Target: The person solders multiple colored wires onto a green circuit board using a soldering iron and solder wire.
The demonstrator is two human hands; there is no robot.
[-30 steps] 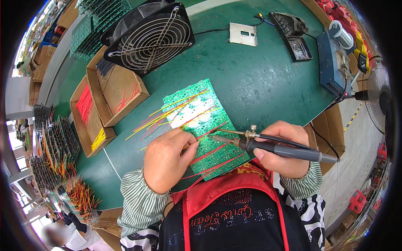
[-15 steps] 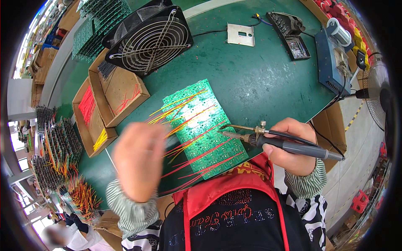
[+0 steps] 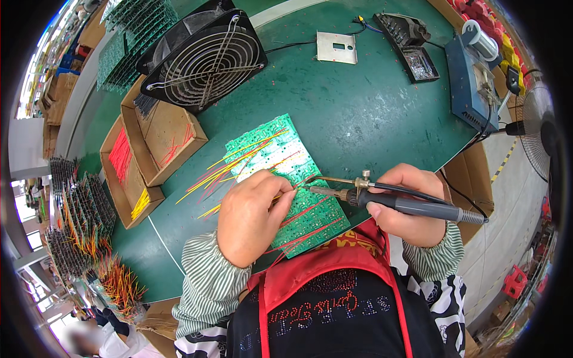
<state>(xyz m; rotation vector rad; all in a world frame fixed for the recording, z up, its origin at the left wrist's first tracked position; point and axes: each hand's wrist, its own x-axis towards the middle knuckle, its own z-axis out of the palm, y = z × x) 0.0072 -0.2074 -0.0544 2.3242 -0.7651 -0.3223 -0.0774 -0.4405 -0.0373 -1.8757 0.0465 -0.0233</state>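
My right hand (image 3: 415,206) grips a grey-handled soldering iron (image 3: 412,204) with a thin solder feed tube (image 3: 334,179) fixed above its tip. The tip and the tube end are at a green circuit board panel (image 3: 325,218), lying on the table. My left hand (image 3: 253,215) is closed in a pinch over the panel's left part, just left of the tip. A thin wire shows at its fingertips; most of it is hidden by the hand. Red and yellow wires (image 3: 233,161) lie across the panel, several sticking out past its left edge.
Cardboard trays (image 3: 173,161) with red, yellow and dark wires stand left, beside a black fan (image 3: 212,71). At the back lie a metal plate (image 3: 336,48) and a black tool holder (image 3: 409,45). A blue soldering station (image 3: 471,83) with a solder spool stands right. Wired boards (image 3: 89,209) stack far left.
My left hand has moved right and down onto the panel, its fingers now pinched beside the iron's tip. The iron has shifted only slightly left.
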